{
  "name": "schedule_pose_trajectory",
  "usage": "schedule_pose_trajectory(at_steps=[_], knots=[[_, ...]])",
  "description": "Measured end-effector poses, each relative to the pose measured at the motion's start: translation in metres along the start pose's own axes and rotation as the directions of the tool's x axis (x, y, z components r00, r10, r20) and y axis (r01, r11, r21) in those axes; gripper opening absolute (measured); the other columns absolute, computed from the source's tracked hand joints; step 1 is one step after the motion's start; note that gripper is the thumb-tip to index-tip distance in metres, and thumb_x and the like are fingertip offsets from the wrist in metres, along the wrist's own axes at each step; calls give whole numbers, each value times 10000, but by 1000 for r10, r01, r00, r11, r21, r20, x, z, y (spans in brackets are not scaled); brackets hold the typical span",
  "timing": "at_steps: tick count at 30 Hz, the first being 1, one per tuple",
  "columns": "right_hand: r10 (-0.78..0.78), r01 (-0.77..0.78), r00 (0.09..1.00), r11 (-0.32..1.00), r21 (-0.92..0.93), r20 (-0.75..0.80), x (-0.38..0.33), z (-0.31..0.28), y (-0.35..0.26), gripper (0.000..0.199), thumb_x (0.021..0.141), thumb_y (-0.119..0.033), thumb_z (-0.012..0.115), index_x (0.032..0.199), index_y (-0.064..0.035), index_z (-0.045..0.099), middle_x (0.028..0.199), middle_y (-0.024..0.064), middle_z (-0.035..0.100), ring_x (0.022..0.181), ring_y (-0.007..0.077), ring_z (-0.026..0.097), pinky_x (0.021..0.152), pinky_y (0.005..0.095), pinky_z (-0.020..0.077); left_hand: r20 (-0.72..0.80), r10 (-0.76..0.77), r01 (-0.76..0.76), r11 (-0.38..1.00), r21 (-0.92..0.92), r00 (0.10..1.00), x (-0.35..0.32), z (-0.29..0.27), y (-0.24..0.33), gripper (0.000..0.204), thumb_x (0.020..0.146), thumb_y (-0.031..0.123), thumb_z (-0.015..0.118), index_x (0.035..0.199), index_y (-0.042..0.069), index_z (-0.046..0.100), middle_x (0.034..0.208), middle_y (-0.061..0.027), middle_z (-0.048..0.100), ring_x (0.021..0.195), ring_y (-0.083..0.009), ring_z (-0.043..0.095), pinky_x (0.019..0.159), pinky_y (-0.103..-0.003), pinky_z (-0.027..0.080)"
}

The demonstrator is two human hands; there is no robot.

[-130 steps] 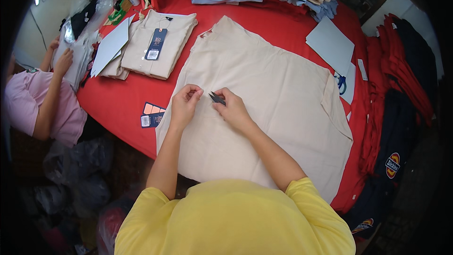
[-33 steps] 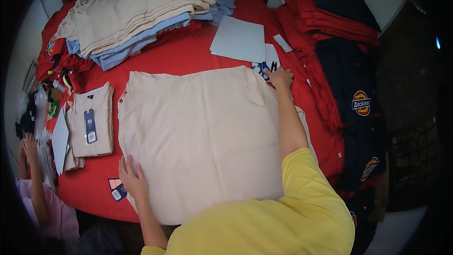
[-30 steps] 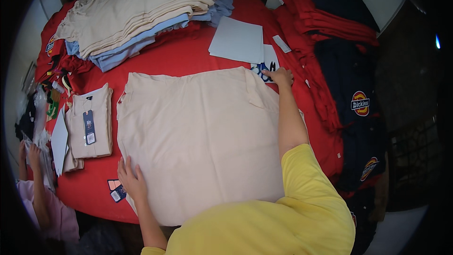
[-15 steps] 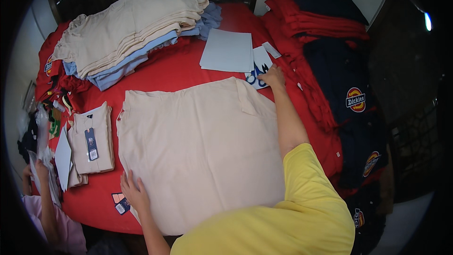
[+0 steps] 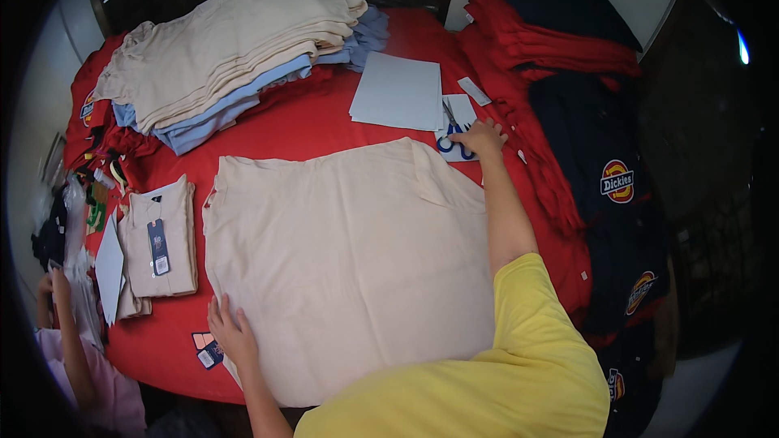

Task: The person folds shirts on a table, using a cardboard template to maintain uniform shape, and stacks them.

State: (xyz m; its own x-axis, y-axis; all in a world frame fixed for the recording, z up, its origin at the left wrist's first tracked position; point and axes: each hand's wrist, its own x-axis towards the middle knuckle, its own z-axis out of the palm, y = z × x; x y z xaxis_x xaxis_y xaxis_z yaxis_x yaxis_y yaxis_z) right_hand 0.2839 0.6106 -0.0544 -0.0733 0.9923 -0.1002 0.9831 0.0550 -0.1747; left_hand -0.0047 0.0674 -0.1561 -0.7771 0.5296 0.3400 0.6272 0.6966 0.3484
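Note:
A cream garment (image 5: 349, 259) lies spread flat in front of me, its far edge slightly folded at the right corner. My left hand (image 5: 233, 334) rests on its near left edge, fingers spread. Beyond the garment's far right corner, my right hand (image 5: 481, 138) is at a pair of blue-handled scissors (image 5: 445, 143) lying on a white card (image 5: 460, 105). Its thumb is by the handles and the fingers look apart; whether they touch the scissors is hard to see. Dark hang tags (image 5: 209, 354) lie left of my left hand.
Folded cream garments with a tag (image 5: 160, 247) lie left on the red cloth (image 5: 268, 134). White sheets (image 5: 398, 91) lie beyond. Stacks of cream and blue garments (image 5: 235, 40) and red and navy garments (image 5: 560, 16) border the table. Another person's hands (image 5: 57, 284) hold clear plastic at left.
The view has shifted slightly. My right hand has moved a little to the right and the scissors show more plainly beside it. My left hand stays on the garment.

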Motion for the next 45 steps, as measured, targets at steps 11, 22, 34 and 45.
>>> schedule_pose_trajectory(at_steps=[11,22,34,45], knots=[[-600,610,750,790,-62,-278,5,108,-98,487,938,-285,512,1392,-118,453,1460,130,393,1389,356,283,1099,594,239,-7,2,-2,1000,-21,1000,2,-1,5,423,892,163,573,1308,96,544,1406,-146,455,1311,-359,384,1081,-469,304],[-749,688,621,662,-297,-233,19,84,-103,301,869,-49,496,1160,-5,557,1096,193,623,1008,361,635,855,439,530,-11,-24,24,1000,-16,1000,1,-1,4,417,885,176,584,1296,106,553,1397,-144,461,1308,-358,386,1087,-468,301],[-203,685,727,285,670,-656,-67,16,-72,126,942,-111,524,1013,-9,548,855,153,676,786,282,677,641,393,538,-47,-148,114,895,-430,988,-1,-22,-11,375,851,133,642,1215,57,594,1299,-140,523,1190,-335,497,995,-406,411],[-726,-183,562,357,916,396,-317,132,-104,113,919,-73,573,990,-16,506,688,45,596,442,86,484,355,231,374,15,-344,330,888,-321,939,-41,-52,-43,259,803,56,677,1055,11,637,960,-124,618,848,-258,607,773,-365,500]])
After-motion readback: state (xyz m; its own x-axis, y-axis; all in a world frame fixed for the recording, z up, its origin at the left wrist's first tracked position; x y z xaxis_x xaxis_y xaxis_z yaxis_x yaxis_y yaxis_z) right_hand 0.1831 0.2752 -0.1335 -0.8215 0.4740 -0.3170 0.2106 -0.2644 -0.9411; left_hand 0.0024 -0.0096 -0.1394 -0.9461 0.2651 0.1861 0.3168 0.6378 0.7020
